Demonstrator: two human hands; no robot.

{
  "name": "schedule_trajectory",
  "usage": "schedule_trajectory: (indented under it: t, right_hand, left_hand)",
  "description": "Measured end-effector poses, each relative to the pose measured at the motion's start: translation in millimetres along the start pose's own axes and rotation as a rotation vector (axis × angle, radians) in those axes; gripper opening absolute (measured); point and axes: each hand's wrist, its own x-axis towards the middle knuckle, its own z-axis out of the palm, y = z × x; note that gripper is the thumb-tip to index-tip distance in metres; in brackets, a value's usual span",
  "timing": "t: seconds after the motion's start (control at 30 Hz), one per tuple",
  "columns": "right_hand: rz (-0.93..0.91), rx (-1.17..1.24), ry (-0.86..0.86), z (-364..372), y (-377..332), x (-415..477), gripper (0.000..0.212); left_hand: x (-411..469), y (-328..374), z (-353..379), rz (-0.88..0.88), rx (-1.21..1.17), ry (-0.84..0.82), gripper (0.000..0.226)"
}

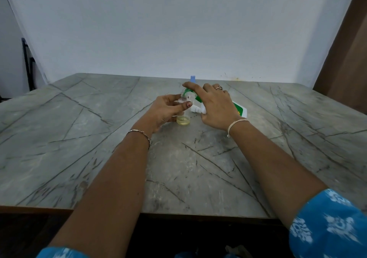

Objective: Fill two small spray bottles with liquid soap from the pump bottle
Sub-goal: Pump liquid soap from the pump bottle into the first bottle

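Note:
A small clear spray bottle (183, 116) stands uncapped on the table with a little yellowish soap at its bottom. My left hand (165, 111) holds it, fingers curled round its body. The pump bottle (240, 109), white with a green label, is tilted toward it, its green spout (185, 92) over the open neck. My right hand (213, 105) grips the pump bottle, with the forefinger lying straight along the pump head. Behind stands a second small bottle with a blue cap (193, 78), mostly hidden. A white sprayer top (195, 109) lies between my hands.
The grey marbled table (99, 138) reaches a white wall at the back. A black frame (27, 64) leans at the far left and a brown panel (347, 58) stands at the right. The table's near edge runs just below my forearms.

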Motion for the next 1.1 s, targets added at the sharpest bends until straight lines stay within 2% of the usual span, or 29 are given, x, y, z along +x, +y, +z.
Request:
schedule_trajectory:
  t: [0.43, 0.53, 0.67, 0.73, 0.8, 0.93, 1.1]
  right_hand:
    - [0.057, 0.074, -0.005, -2.3, -6.7, 4.9, 0.071]
    - [0.039, 0.031, 0.001, -2.1, -5.0, 3.1, 0.077]
    - [0.008, -0.048, 0.001, -2.0, -2.0, 0.4, 0.091]
    - [0.005, -0.07, 0.005, -2.7, -0.9, -0.7, 0.093]
    - [0.017, -0.05, -0.02, -4.0, -0.7, -0.7, 0.089]
    - [0.051, -0.004, -0.027, -4.8, -4.6, 1.6, 0.079]
    - [0.067, 0.007, -0.023, -3.7, -8.6, 4.7, 0.075]
  left_hand:
    - [-1.6, 0.6, 0.9, 0.012, -0.001, -0.004, 0.029]
    - [-1.9, 0.3, 0.5, 0.024, -0.005, 0.001, 0.025]
    - [-1.9, -0.6, -0.4, 0.031, 0.002, -0.006, 0.033]
    - [-2.1, -0.5, 0.6, 0.033, 0.003, -0.01, 0.028]
    - [-2.2, 0.4, 0.8, 0.031, -0.001, -0.012, 0.023]
    - [-1.3, 0.3, 0.4, 0.02, 0.003, -0.011, 0.034]
    - [-1.9, -0.2, 1.0, 0.032, 0.005, -0.011, 0.034]
